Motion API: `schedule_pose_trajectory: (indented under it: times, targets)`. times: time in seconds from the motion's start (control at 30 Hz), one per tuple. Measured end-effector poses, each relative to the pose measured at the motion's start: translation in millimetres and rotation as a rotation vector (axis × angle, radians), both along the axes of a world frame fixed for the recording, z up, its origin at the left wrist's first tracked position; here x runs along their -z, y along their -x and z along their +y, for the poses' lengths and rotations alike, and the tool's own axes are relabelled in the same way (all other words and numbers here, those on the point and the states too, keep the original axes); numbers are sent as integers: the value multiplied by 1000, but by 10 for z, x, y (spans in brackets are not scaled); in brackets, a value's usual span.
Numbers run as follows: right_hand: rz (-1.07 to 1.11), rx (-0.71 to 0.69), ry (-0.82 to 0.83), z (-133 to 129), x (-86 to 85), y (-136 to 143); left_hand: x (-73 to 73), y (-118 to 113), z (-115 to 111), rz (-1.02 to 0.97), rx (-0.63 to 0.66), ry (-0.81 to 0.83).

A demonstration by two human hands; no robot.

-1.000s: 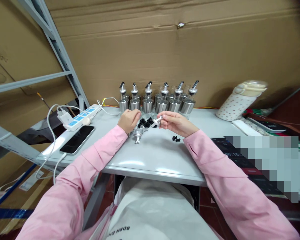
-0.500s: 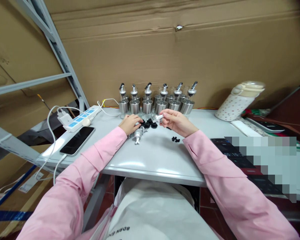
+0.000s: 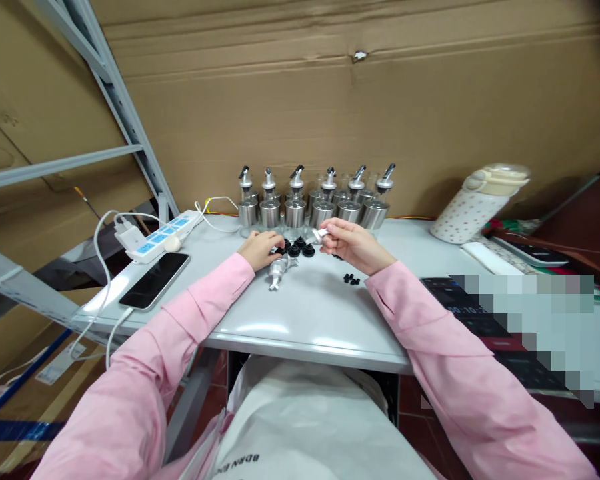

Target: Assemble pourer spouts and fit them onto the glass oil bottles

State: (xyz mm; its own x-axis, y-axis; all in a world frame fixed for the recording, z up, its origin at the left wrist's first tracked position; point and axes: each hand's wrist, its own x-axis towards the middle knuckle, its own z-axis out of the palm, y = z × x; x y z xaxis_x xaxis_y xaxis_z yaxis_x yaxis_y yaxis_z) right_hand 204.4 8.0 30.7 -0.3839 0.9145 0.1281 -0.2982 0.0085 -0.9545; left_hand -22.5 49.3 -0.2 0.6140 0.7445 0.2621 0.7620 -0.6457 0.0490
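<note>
My right hand (image 3: 353, 241) is closed, pinching a silver-white pourer spout (image 3: 320, 235) between thumb and fingers above the table. To the left, my left hand (image 3: 261, 251) has its fingers curled at the left edge of a small pile of black ribbed stoppers (image 3: 300, 247). Its fingertips close on a dark stopper, mostly hidden by the hand. Just in front of that hand lie several silver pourer spouts (image 3: 278, 272), loosely heaped. Small black plastic pieces (image 3: 351, 279) rest on the table below my right hand.
Behind the hands stand rows of steel-and-glass oil bottles (image 3: 295, 213), the front ones topped with pourers. At left are a phone (image 3: 155, 282) and a power strip (image 3: 165, 237) with cables. A spotted drinking bottle (image 3: 473, 203) and a dark screen (image 3: 460, 303) are at right.
My left fingers have shifted slightly, and more of the heaped spouts shows in front of them. The spout in my right hand has turned a little; that hand stays in place.
</note>
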Motion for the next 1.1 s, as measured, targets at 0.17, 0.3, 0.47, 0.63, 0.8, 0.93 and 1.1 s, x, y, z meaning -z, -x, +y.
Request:
schedule_pose_trajectory:
  times: [0.17,0.3,0.47,0.63,0.8,0.93,1.1]
  targets:
    - [-4,3,-4,6,9,-3,20,-6,1,41,-11,1]
    - [2,13,5,10,10,0,5,-8,-4,22,-24,8]
    - [-17,67,21,27,15,0,-24,-23,-22,-62,-38,12]
    - [-26,89,25,38,28,-2,-46,-52,-49,-192,9,-121]
    - [-54,75,15,38,43,8,-62,-101,-135,-331,192,-317]
    - [-26,24,19,30,47,19,-82,-165,-232,-411,343,-449]
    - [46,-55,25,16,50,38,-61,-216,-272,-448,433,-491]
